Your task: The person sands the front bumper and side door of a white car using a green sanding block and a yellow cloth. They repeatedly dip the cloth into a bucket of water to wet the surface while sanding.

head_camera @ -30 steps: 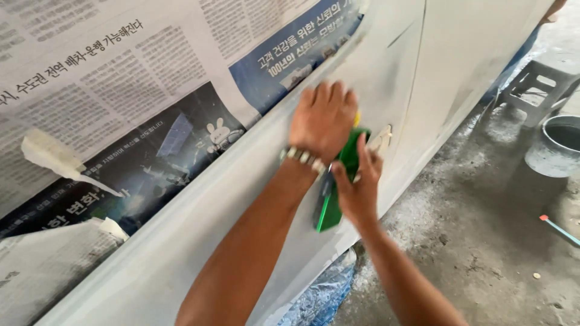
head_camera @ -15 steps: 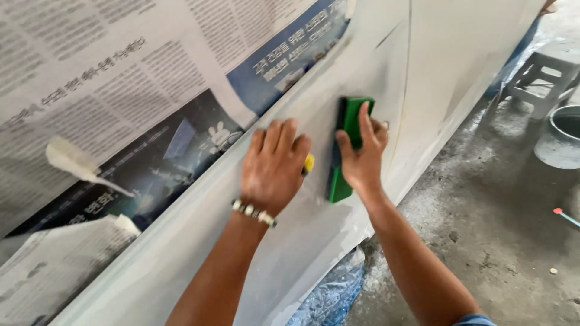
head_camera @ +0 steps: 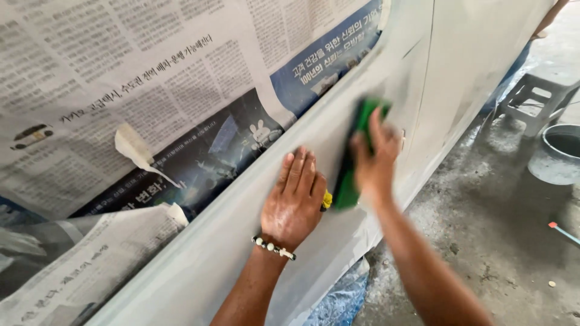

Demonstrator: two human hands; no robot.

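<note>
1. Panel (head_camera: pixel 199 271) sanding is shown: a green block (head_camera: pixel 350 175) at one o'clock is gripped by the blurred right hand (head_camera: pixel 376 158).
2. The left hand (head_camera: pixel 294 202), fingers spread, is pressed flat at centre for bracing.
3. Newspaper (head_camera: pixel 151 78) is taped at ten o'clock as masking.

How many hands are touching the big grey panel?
2. The left hand lies flat on the grey panel, wearing a bead bracelet. The right hand, blurred, presses a green block against it, further right.
</note>
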